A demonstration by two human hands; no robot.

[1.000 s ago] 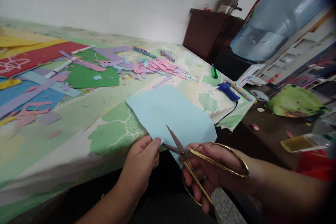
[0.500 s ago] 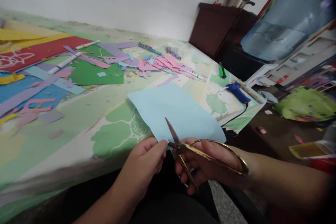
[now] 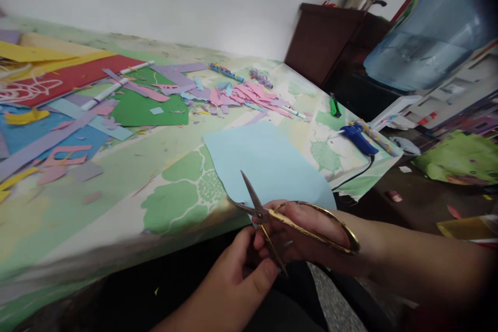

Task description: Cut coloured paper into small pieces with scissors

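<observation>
My right hand (image 3: pixel 307 233) is wrapped round the gold handles of a pair of scissors (image 3: pixel 260 213), whose blades are spread apart. Those blades lie at the near left edge of a light blue sheet of paper (image 3: pixel 268 161); the lower blade meets that edge. Part of my right hand is under the sheet's near side. Just below the scissors' pivot is my left hand (image 3: pixel 243 280), its thumb and forefinger apart, close to the lower handle and the right fingers. Its other fingers are mostly hidden, and I see nothing held in it.
Coloured paper scraps (image 3: pixel 252 94) and a green sheet (image 3: pixel 150 106) cover the table's far and left parts. At the right corner lie a blue glue gun (image 3: pixel 360 140) with its cord and a green cutter (image 3: pixel 334 106). A large water bottle (image 3: pixel 420 36) stands beyond.
My left hand has left the paper's edge, moving down and right under the scissors, and its pinch has loosened. The scissors have shifted slightly left, blades still apart.
</observation>
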